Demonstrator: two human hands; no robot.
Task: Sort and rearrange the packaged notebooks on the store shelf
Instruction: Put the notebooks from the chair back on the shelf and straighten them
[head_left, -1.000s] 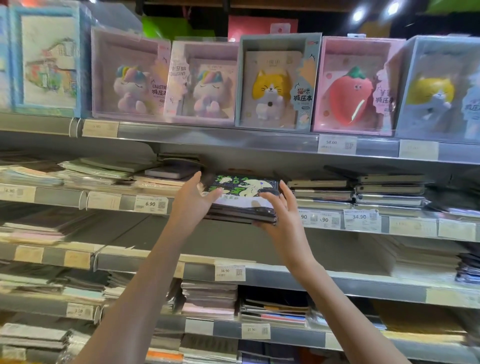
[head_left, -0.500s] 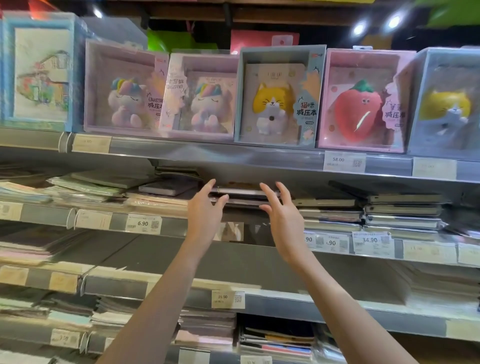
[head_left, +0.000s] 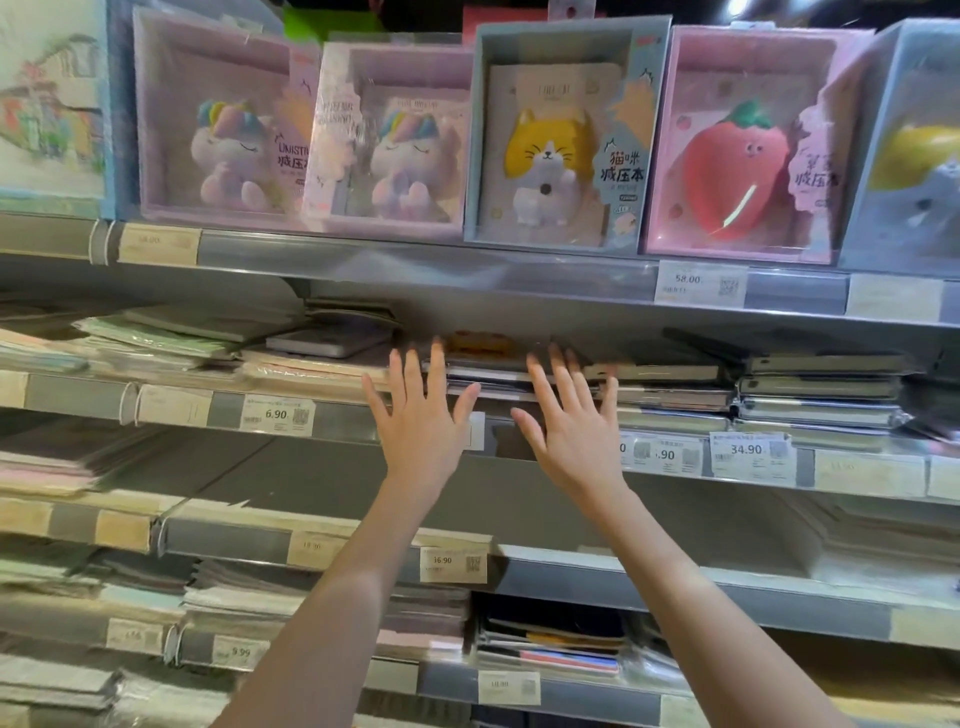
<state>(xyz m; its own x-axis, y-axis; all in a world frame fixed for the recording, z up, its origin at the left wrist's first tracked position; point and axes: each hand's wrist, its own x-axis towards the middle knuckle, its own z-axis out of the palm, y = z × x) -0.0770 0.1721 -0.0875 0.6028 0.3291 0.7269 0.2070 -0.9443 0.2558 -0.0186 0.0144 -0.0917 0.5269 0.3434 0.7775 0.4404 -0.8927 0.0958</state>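
A short stack of packaged notebooks (head_left: 491, 371) lies flat on the second shelf, pushed back under the shelf above. My left hand (head_left: 421, 415) is raised in front of its left end, fingers spread, palm toward the shelf. In front of the stack's right end my right hand (head_left: 574, 421) is likewise spread open. Fingertips of both hands reach the stack's front edge; neither hand grips anything. Taller stacks of dark notebooks (head_left: 821, 392) sit to the right.
Boxed squishy-toy notebooks stand on the top shelf: unicorns (head_left: 228, 150), a cat (head_left: 550, 156), a strawberry (head_left: 732, 166). Thin notebooks (head_left: 171, 338) are piled at left. Price-tag rails (head_left: 275, 414) front each shelf. Lower shelves hold more stacks (head_left: 550, 644).
The stack I held in both hands a second ago now lies deep on the shelf. Both hands have let go and opened flat in front of it.
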